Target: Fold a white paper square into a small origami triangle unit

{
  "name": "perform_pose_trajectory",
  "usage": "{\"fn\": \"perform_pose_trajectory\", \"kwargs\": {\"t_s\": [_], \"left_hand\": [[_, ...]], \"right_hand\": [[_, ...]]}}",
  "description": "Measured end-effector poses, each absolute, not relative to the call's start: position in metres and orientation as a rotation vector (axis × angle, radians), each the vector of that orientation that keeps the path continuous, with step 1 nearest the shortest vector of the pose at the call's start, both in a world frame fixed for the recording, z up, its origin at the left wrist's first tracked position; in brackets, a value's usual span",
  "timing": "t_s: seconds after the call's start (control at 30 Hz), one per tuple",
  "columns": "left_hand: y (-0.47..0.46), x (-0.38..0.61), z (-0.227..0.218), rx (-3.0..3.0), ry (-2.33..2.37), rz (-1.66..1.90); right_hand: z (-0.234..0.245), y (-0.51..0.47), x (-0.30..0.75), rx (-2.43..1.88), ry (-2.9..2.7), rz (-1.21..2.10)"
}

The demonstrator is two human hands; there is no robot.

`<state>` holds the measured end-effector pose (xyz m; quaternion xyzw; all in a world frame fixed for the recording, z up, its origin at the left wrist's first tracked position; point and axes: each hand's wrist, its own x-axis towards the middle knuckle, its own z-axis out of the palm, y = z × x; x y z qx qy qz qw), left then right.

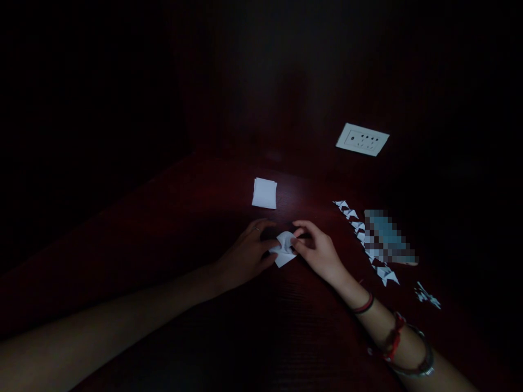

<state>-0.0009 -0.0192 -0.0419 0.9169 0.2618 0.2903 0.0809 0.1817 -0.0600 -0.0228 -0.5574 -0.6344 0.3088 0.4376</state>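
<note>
Paper sheet is occupying the space between the hands in the head view, over the desk, part of it curving upward. At its 9 o'clock, the left hand is holding the sheet's left side, fingers partly closed. At 3 o'clock, the right hand is pinching the raised part, thumb and fingers curling. The step in hand is apparently forming a fold; the next move is probably calling for aligned edges and firm fingertip pressure. A paper stack is lying at 11 o'clock. Folded paper pieces are forming a row from 2 o'clock to past 3 o'clock, beside a pixelated flat object. No container is showing; the stack and row are resting directly on the desk.
</note>
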Motion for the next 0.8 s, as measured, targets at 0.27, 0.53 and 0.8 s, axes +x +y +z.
{"fn": "perform_pose_trajectory", "kwargs": {"t_s": [0.27, 0.53, 0.8], "left_hand": [[-0.017, -0.002, -0.041, 2.741, 0.769, 0.825], [-0.017, -0.003, -0.041, 2.768, 0.764, 0.796], [-0.009, -0.010, -0.044, 2.746, 0.729, 0.825]], "right_hand": [[-0.019, -0.064, 0.182, -1.309, -1.847, 0.595], [-0.021, -0.063, 0.183, -1.310, -1.915, 0.574], [-0.019, -0.065, 0.183, -1.284, -1.964, 0.518]]}}
